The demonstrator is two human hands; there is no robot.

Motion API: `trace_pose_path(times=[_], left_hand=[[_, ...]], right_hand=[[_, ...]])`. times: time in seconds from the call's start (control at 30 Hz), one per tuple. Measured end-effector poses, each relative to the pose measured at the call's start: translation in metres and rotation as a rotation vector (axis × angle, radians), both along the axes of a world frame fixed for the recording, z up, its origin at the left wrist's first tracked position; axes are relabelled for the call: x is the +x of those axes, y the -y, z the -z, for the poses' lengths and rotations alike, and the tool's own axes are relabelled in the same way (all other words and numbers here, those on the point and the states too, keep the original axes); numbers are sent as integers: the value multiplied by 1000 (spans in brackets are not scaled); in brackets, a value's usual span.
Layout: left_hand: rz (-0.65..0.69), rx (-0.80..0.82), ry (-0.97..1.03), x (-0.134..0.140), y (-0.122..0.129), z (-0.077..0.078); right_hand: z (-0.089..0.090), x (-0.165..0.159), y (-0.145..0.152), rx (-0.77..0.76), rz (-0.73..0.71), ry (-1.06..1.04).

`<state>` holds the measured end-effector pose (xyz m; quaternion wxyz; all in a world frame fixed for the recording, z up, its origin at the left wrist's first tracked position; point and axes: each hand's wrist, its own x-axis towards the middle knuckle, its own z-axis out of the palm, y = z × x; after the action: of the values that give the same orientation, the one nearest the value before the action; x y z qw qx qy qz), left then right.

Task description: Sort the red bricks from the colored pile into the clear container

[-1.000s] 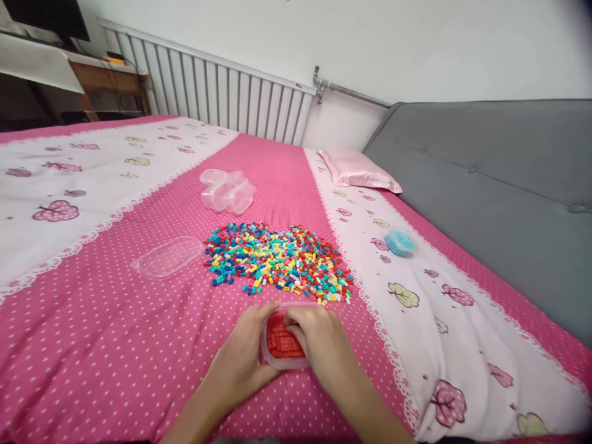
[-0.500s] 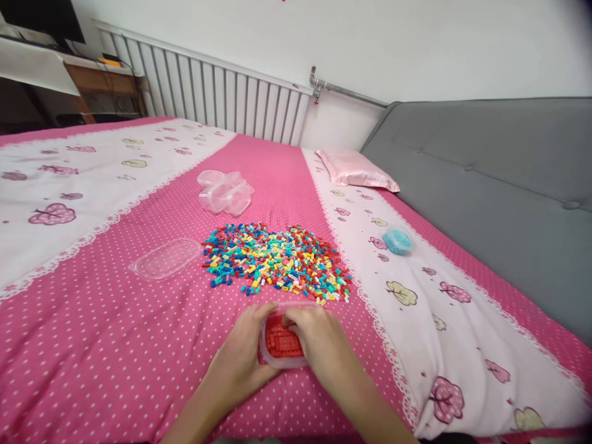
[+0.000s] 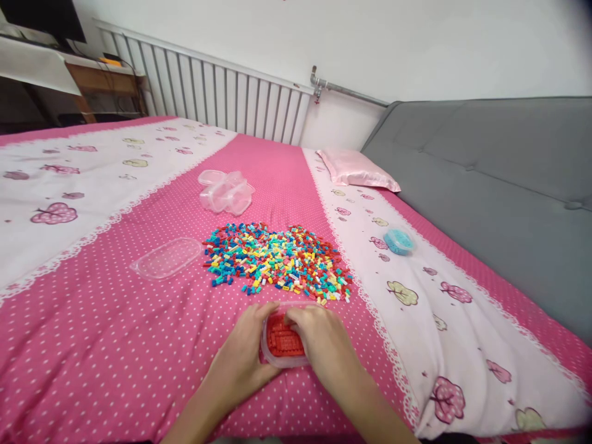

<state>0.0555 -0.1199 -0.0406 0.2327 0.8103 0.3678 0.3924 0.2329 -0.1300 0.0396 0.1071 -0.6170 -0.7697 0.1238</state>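
Note:
My left hand (image 3: pixel 247 342) grips the left side of a clear plastic container (image 3: pixel 292 361), thumb below and fingers along the far edge. Red toy bricks (image 3: pixel 283 340) lie packed in rows inside it. My right hand (image 3: pixel 319 336) reaches over the container's right side, its fingers curled down into the bricks. Whatever its fingertips pinch is hidden from this view. Just beyond the container spreads a large pile of small toy bricks (image 3: pixel 277 259) in red, blue, yellow, green and white.
A clear lid (image 3: pixel 167 258) lies left of the pile, and several clear containers (image 3: pixel 226 192) sit behind it. To the right is a container of light-blue pieces (image 3: pixel 398 242). A pink pillow (image 3: pixel 356 169) rests by the grey headboard (image 3: pixel 485 197). All lies on a pink dotted bedspread (image 3: pixel 139 345).
Almost nothing differs. The whole view has shifted very slightly, and my right hand's fingers have moved a little within the container.

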Motion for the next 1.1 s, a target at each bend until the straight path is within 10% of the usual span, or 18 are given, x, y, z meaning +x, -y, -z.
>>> trace_pose_path(times=[1.1], left_hand=[[23,-15,20,0,0,1]], right_hand=[[-3,0,-1,8,-21,-124]])
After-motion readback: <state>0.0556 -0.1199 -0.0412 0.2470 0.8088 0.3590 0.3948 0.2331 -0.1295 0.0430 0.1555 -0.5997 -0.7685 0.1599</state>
